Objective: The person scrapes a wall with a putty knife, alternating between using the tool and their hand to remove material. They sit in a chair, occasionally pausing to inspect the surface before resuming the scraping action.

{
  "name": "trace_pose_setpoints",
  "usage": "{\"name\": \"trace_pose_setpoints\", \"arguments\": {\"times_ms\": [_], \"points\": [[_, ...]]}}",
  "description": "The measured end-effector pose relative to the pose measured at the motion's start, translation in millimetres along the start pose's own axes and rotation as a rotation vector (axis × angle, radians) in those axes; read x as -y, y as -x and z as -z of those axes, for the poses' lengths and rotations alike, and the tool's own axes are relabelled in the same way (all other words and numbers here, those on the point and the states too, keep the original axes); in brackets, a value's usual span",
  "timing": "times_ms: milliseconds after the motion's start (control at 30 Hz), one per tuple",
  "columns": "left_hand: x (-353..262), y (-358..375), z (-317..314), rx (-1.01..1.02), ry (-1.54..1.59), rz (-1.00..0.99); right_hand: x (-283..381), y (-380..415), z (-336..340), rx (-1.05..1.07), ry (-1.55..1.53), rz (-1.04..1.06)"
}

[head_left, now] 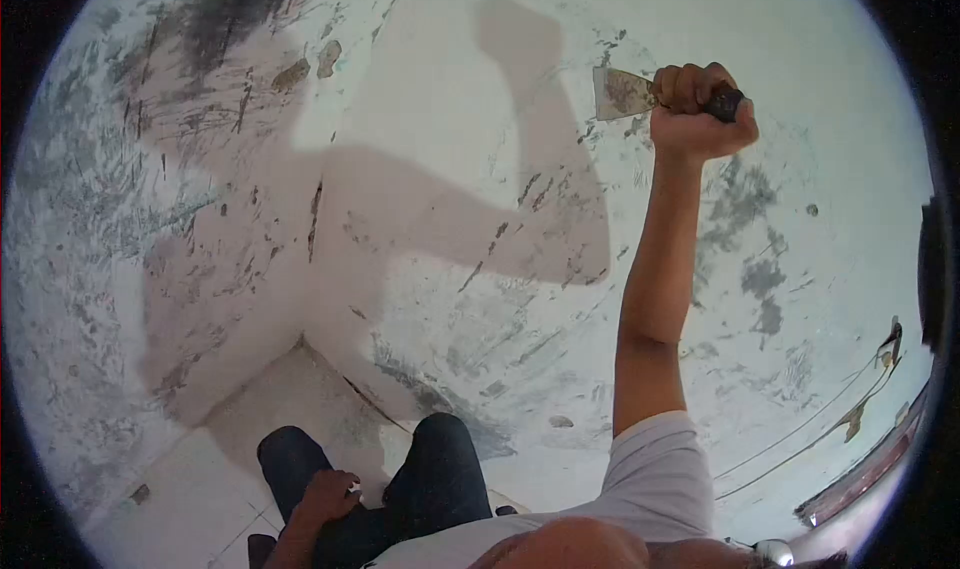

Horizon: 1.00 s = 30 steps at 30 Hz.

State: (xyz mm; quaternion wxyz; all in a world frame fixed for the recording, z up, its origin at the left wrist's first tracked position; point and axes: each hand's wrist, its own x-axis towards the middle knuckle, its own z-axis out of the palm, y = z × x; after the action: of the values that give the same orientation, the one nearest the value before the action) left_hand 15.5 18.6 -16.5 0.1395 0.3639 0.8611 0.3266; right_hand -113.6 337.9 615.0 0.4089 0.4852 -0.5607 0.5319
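My right hand [705, 112] is raised high against the wall, its fingers wrapped round the dark handle of a putty knife [622, 93]. The knife's wide, stained metal blade points left, at or close to the wall; contact cannot be made out. Low in the view, my left hand [332, 494] rests on my thigh in dark trousers. Its fingers are curled, with something small and pale at them, too small to name.
Two scuffed walls [450, 329] with dark patches and scratches meet in a corner above the tiled floor [290, 399]. Shadows of the arm fall across them. Peeling strips [853, 419] and a reddish-brown edge [870, 469] show at the lower right.
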Motion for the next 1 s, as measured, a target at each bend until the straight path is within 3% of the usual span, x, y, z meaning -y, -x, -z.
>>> {"name": "trace_pose_setpoints", "arguments": {"times_ms": [100,233,267,300,367,433,467,500,567,633,700,733,767,833,900,967,1000], "points": [[-1.8,-0.3,1.5,0.02,0.034,0.007,-32.2,-5.0,8.7,0.035,0.175,-0.164],[-1.3,-5.1,-0.3,0.008,0.062,0.01,1.3,-5.4,7.5,0.174,-0.046,-0.028],[-2.5,-4.3,-0.6,0.003,0.032,0.001,-19.9,-9.5,10.3,-0.197,0.066,-0.159],[-2.7,-0.4,1.2,0.006,-0.006,-0.009,-34.5,-5.4,3.2,0.067,0.149,-0.147],[-0.5,-0.3,-3.2,0.024,0.013,0.01,-26.0,-10.3,-1.9,-0.049,0.141,-0.174],[3.9,-3.9,-6.3,0.027,0.04,0.035,4.2,-12.1,-0.6,0.175,-0.052,-0.043],[6.2,-7.3,-8.7,-0.006,0.021,0.003,9.4,-11.0,-3.1,0.132,0.024,0.001],[7.0,-1.7,-10.9,-0.015,-0.002,-0.027,-20.1,-14.9,3.5,-0.18,0.122,-0.159],[-0.3,1.6,-4.1,0.018,-0.005,-0.029,-37.4,-8.8,7.7,0.134,0.321,-0.171],[-1.1,-3.9,5.5,0.003,-0.005,-0.022,-12.6,-11.4,-6.4,0.059,0.011,-0.092],[-8.0,0.6,3.5,-0.044,0.013,-0.02,-2.9,-23.8,15.4,0.349,-0.294,0.011],[-10.3,2.3,2.4,-0.028,0.018,-0.019,-23.2,-23.4,15.2,0.093,-0.162,-0.135],[-11.0,1.4,4.5,-0.02,0.005,-0.014,-47.7,-16.8,14.7,0.145,0.149,-0.14],[-9.9,-2.4,8.9,-0.037,-0.013,-0.009,-31.8,-18.7,-12.7,0.094,0.168,-0.176],[-10.5,-3.6,8.9,0.095,0.056,0.054,-13.1,-28.6,0.7,0.1,-0.217,-0.054],[-13.8,-5.1,7.8,0.071,0.051,0.029,-35.5,-27.5,2.1,-0.165,0.146,-0.2],[-13.3,-3.0,11.4,0.043,0.027,0.001,-35.2,-22.2,0.8,-0.035,0.168,-0.244]]}}
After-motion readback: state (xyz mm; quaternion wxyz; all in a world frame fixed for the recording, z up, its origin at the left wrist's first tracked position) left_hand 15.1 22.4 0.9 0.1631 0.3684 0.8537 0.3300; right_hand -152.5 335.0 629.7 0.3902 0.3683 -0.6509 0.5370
